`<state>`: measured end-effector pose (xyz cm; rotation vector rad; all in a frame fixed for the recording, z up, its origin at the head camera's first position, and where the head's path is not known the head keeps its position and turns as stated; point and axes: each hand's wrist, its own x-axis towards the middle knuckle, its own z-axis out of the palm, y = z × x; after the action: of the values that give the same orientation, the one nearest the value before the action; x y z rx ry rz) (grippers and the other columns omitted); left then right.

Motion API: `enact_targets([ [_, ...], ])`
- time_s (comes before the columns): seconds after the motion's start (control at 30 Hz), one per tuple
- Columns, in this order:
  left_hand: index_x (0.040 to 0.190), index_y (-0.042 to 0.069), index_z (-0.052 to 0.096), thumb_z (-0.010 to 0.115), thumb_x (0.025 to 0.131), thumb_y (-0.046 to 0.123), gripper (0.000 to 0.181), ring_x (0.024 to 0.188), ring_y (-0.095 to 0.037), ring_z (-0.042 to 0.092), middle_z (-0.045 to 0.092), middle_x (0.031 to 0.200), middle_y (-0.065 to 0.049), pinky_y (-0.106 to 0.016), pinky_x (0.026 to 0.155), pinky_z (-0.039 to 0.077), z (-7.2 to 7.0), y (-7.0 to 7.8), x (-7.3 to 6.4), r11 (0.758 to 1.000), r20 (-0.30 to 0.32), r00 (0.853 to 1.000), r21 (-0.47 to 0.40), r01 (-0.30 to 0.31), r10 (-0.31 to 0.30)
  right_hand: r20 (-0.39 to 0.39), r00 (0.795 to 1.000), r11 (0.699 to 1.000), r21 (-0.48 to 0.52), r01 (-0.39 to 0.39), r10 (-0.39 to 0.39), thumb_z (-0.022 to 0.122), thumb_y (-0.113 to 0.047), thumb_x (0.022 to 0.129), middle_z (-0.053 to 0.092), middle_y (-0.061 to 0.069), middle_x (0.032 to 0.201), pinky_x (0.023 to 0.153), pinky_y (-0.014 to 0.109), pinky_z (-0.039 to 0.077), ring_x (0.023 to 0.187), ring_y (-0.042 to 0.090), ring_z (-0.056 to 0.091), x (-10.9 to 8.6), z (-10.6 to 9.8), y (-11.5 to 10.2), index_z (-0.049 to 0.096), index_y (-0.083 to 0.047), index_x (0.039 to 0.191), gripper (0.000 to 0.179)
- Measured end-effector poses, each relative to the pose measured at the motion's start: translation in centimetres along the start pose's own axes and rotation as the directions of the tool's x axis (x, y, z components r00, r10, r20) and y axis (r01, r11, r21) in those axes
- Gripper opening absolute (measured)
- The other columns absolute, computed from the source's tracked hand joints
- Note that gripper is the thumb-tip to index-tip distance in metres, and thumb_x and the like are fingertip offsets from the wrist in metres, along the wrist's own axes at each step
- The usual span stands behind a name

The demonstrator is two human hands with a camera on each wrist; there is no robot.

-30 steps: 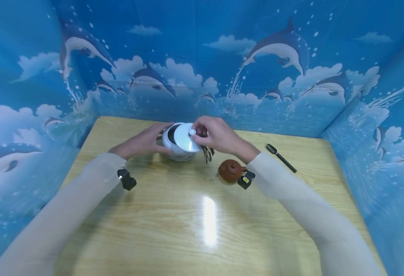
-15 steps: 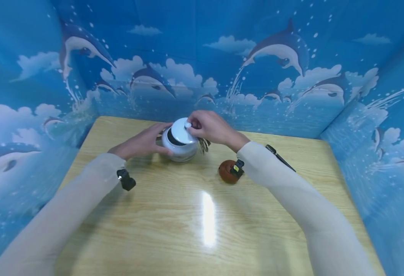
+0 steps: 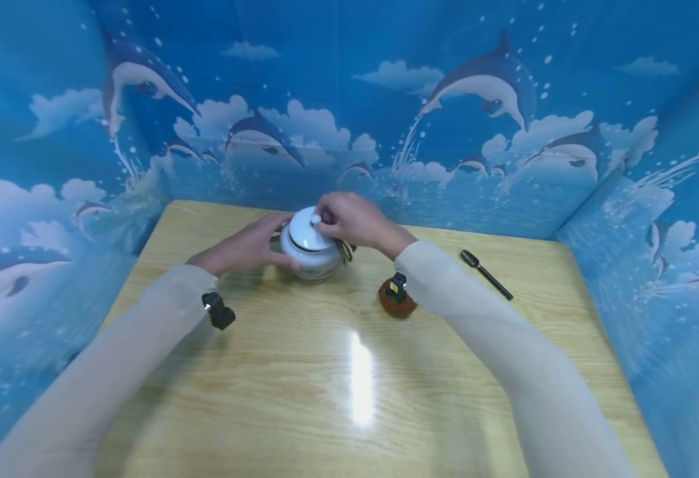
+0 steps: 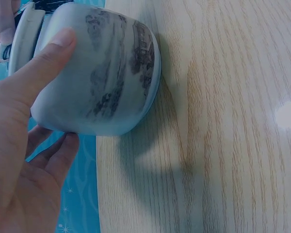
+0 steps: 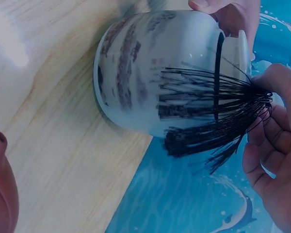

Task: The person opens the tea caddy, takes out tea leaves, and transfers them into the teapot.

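A white porcelain jar [image 3: 316, 267] with a dark painted landscape stands upright near the table's back edge. My left hand [image 3: 253, 244] grips its left side; in the left wrist view the thumb lies along the painted wall and the fingers curl round behind. The jar's white lid [image 3: 305, 232] covers the mouth, a dark line showing along its near edge. My right hand [image 3: 352, 220] pinches the lid's small knob [image 3: 316, 219]. From that knob hangs a black tassel [image 5: 203, 109], its strands fanned across the jar in the right wrist view.
A brown clay teapot [image 3: 394, 307] sits right of the jar, partly hidden under my right wrist camera. Beyond my right forearm lies a black spoon [image 3: 488, 275]. Blue dolphin-printed cloth [image 3: 349, 86] stands behind the wooden table [image 3: 277, 372] and along its sides.
My right hand has carried the lid leftward over the jar's mouth, and the dark opening has narrowed to a line. The left hand has held still on the jar.
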<state>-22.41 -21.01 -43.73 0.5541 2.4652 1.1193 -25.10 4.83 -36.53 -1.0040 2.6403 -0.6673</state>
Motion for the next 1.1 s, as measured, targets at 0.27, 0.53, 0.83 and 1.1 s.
enact_targets([
  [0.27, 0.173, 0.025, 0.029, 0.095, 0.085, 0.041, 0.111, 0.160, -0.030, 0.040, 0.036, 0.175, -0.004, -0.057, 0.132, 0.037, 0.0, -0.1, 0.0, 1.000, 0.000, 1.000, -0.018, -0.021, 0.021, -0.004, 1.000, 0.999, 0.036, 0.028, -0.028, 0.068, -0.024, 0.109, 0.070, 0.009, 0.107, 0.076, 0.032, 0.052, 0.090, 0.020, 0.061, 0.4, 0.8, 0.1, 0.072, -0.002, 0.129, 0.029],
  [0.53, 0.172, 0.027, 0.032, 0.094, 0.086, 0.039, 0.106, 0.158, -0.028, 0.042, 0.040, 0.173, -0.002, -0.058, 0.131, 0.038, 0.0, -0.2, 0.2, 0.999, 0.006, 0.999, -0.025, -0.044, 0.044, -0.010, 0.999, 0.999, 0.031, 0.041, -0.041, 0.066, -0.022, 0.110, 0.069, 0.009, 0.104, 0.073, 0.030, 0.048, 0.086, 0.019, 0.058, 0.6, 1.1, 0.0, 0.072, -0.002, 0.128, 0.028],
  [0.83, 0.172, 0.024, 0.030, 0.094, 0.083, 0.050, 0.113, 0.159, -0.032, 0.041, 0.035, 0.175, -0.006, -0.061, 0.130, 0.038, -0.1, -0.2, 0.1, 1.000, -0.005, 1.000, 0.010, 0.017, -0.017, -0.020, 0.999, 0.999, 0.029, 0.040, -0.039, 0.064, -0.021, 0.110, 0.067, 0.010, 0.104, 0.072, 0.030, 0.046, 0.084, 0.020, 0.056, 0.6, 1.2, 0.0, 0.071, -0.002, 0.128, 0.028],
  [1.1, 0.173, 0.023, 0.029, 0.094, 0.084, 0.050, 0.113, 0.159, -0.033, 0.041, 0.034, 0.176, -0.007, -0.062, 0.129, 0.039, -0.1, -0.1, 0.0, 1.000, -0.003, 1.000, 0.023, 0.018, -0.018, -0.019, 0.999, 0.999, 0.032, 0.037, -0.036, 0.071, -0.040, 0.108, 0.067, 0.006, 0.107, 0.073, 0.031, 0.046, 0.090, 0.019, 0.057, 0.8, 1.7, 0.2, 0.069, -0.007, 0.135, 0.042],
])
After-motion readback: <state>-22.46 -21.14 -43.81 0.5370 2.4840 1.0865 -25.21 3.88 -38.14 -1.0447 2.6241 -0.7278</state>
